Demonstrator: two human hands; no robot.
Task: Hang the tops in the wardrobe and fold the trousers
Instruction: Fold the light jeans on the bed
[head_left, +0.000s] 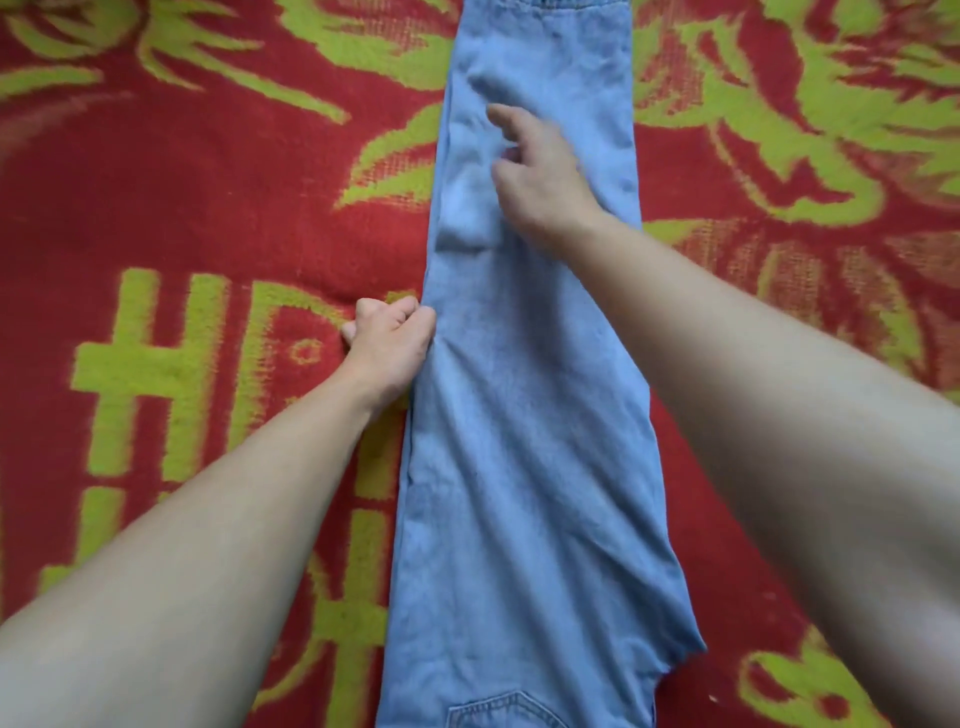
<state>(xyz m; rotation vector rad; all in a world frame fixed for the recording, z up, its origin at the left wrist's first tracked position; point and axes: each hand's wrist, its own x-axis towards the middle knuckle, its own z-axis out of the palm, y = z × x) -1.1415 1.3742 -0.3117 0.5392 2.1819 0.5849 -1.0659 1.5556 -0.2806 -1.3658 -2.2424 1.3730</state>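
Note:
A pair of light blue jeans (524, 441) lies lengthwise down the middle of the view, folded in half along its length, one leg on the other. A back pocket shows at the bottom edge and the leg ends run out of frame at the top. My left hand (389, 343) pinches the left edge of the jeans with curled fingers. My right hand (540, 176) rests flat on the upper leg, fingers spread, beside a raised wrinkle in the cloth.
The jeans lie on a red blanket (208, 208) with a yellow-green leaf and letter pattern, which fills the whole view. No tops, hangers or wardrobe are in view.

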